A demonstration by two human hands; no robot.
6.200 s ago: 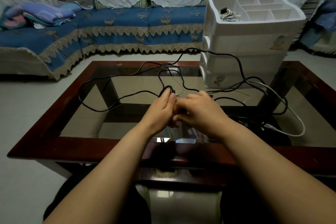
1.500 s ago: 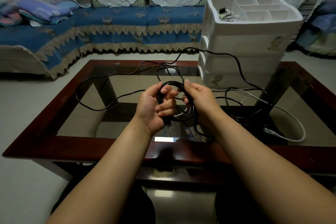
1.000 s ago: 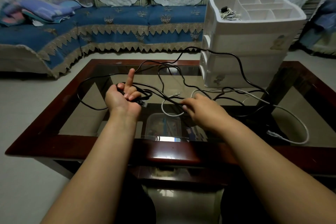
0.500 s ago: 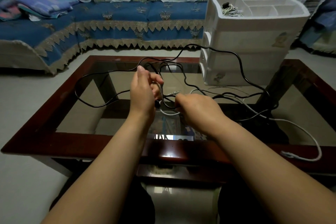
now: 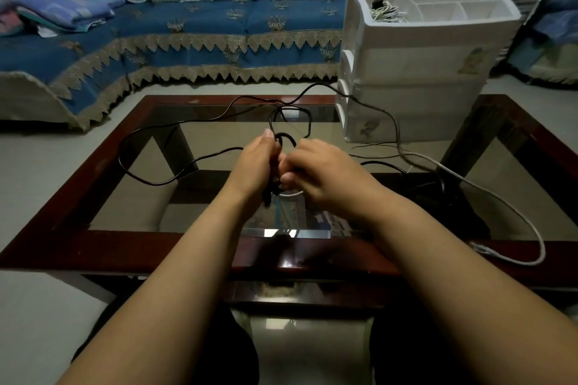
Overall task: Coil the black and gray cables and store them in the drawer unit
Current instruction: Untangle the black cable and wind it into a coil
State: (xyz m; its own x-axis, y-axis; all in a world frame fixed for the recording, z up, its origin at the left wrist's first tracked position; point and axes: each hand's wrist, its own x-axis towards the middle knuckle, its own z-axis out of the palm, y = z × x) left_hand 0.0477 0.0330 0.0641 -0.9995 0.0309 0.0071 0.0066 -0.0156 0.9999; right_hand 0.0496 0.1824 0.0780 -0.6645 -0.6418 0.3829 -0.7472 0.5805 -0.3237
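A long black cable [image 5: 147,178] sprawls in loose loops over the glass table [image 5: 93,253]. My left hand [image 5: 255,162] grips a small bundle of its loops above the table's middle. My right hand [image 5: 319,172] is right beside it, fingers curled on the same black cable. A gray cable [image 5: 513,212] trails from near the hands to the right and curls back along the table's front rim. The white drawer unit [image 5: 416,72] stands at the table's far right, drawers closed, with a coiled light cable [image 5: 386,11] in its open top tray.
A blue covered sofa [image 5: 187,28] runs along the back, with folded cloth at its left end. Items lie on a shelf under the glass. A dark heap of cable [image 5: 428,187] sits right of my hands. The table's wooden rim frames the glass.
My hands have come together again at the table's middle. The left hand now holds more black loops. The gray cable's end has slid toward the table's front right rim.
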